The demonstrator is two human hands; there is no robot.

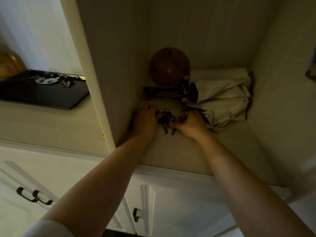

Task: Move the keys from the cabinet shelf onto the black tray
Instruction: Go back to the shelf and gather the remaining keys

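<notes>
Dark keys (165,119) on cabinet shelf (196,147)

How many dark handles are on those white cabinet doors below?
3: two handles side by side at lower left, and one on the door beneath the shelf. The arms may hide others.

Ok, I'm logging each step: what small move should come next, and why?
Probably close both hands on the keys and lift. The left hand and right hand flank them on the shelf; the tray lies left, outside.
</notes>
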